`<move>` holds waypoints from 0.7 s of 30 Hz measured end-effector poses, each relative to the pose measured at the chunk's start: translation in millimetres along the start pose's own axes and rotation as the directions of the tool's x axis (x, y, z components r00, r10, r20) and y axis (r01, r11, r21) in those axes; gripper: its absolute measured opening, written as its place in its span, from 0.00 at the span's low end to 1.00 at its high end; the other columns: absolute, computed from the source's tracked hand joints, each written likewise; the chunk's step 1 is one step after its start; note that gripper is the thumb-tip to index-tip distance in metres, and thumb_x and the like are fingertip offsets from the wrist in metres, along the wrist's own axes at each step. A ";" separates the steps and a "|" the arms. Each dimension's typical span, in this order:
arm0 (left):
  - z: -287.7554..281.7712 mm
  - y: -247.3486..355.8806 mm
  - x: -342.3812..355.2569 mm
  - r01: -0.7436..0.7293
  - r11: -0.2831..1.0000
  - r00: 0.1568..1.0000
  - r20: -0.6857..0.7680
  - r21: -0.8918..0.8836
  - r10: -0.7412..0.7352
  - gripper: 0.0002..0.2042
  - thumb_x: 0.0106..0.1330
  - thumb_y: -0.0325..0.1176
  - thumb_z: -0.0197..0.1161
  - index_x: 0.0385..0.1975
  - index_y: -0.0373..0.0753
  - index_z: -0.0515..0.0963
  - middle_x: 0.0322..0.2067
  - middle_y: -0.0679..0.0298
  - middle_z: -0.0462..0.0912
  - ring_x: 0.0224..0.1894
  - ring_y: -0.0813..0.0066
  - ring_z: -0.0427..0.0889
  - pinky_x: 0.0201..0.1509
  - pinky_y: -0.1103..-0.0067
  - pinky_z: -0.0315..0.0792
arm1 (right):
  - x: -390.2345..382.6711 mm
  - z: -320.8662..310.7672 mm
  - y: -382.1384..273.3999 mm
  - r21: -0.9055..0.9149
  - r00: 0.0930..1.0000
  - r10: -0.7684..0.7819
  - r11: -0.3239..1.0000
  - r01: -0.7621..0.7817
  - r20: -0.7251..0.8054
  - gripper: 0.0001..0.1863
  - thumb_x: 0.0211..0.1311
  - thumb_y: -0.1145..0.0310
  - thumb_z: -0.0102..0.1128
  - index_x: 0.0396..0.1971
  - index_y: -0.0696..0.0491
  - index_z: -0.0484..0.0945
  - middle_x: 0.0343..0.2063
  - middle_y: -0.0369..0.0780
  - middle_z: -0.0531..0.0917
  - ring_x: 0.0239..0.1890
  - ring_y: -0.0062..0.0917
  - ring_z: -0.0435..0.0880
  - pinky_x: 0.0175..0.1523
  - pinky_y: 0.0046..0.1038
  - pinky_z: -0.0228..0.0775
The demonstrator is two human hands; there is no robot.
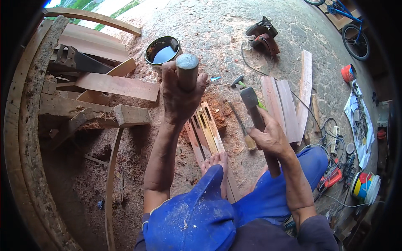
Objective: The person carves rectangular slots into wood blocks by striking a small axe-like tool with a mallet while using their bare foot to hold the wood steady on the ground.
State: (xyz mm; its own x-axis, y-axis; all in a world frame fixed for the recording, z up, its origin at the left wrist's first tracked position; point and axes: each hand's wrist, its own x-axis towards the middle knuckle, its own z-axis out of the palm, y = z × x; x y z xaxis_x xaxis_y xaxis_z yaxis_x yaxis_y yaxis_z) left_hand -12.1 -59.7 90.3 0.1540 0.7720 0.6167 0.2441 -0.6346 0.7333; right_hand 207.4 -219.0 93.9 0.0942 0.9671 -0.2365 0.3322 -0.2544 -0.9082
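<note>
My left hand (180, 94) is closed around the thick, round handle of a chisel (187, 69), its worn grey butt facing up. The hand hides the blade. Below it, several narrow wooden strips (218, 140) with slots cut in them lie side by side on the ground, under my bare foot (217, 161). My right hand (272, 134) grips a hammer (256, 113) by its dark wooden handle, with the metal head up and apart from the chisel. Beside the strips lies a long thin tool (250, 143) with a wooden handle.
A bucket (178, 54) of liquid stands ahead. Boards and a handsaw (81, 60) rest at left, near a rough timber frame (50, 175). A green-handled hammer (237, 81), red power tool (264, 42) and planks (274, 104) lie ahead right. Cables and a colourful spool (363, 186) are at right.
</note>
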 end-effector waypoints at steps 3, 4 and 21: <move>16.8 -13.4 -1.0 0.246 0.958 0.967 0.101 -0.147 -0.233 0.21 0.58 0.32 0.76 0.43 0.37 0.69 0.34 0.64 0.79 0.35 0.80 0.80 0.37 0.79 0.77 | -3.3 -5.5 -5.0 0.066 0.998 0.061 0.996 -0.063 0.020 0.31 0.59 0.70 0.64 0.63 0.62 0.68 0.42 0.43 0.80 0.39 0.21 0.78 0.44 0.25 0.70; 17.9 -21.4 -3.5 0.309 0.939 0.943 0.173 -0.152 -0.283 0.19 0.58 0.33 0.77 0.39 0.37 0.71 0.32 0.65 0.79 0.33 0.82 0.80 0.35 0.80 0.77 | -4.2 -6.7 -7.2 0.069 0.997 0.069 0.995 -0.071 0.023 0.32 0.58 0.70 0.64 0.63 0.63 0.67 0.45 0.44 0.81 0.44 0.24 0.79 0.50 0.27 0.71; 18.4 -52.6 -35.4 0.297 0.947 0.954 0.087 -0.123 -0.287 0.08 0.57 0.29 0.69 0.29 0.36 0.77 0.23 0.67 0.80 0.27 0.83 0.79 0.32 0.79 0.75 | -7.9 -1.8 -13.0 0.148 0.999 0.035 0.988 -0.040 0.037 0.31 0.61 0.71 0.63 0.63 0.61 0.66 0.37 0.38 0.76 0.31 0.18 0.74 0.35 0.22 0.65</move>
State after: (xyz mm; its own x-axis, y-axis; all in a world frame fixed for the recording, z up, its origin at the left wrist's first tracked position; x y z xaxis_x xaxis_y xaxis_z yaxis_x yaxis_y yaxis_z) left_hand -12.8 -52.9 24.7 0.1605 0.9219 0.3525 0.1594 -0.3767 0.9125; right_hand 204.1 -223.4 108.2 0.0711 0.9572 -0.2806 0.1856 -0.2891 -0.9391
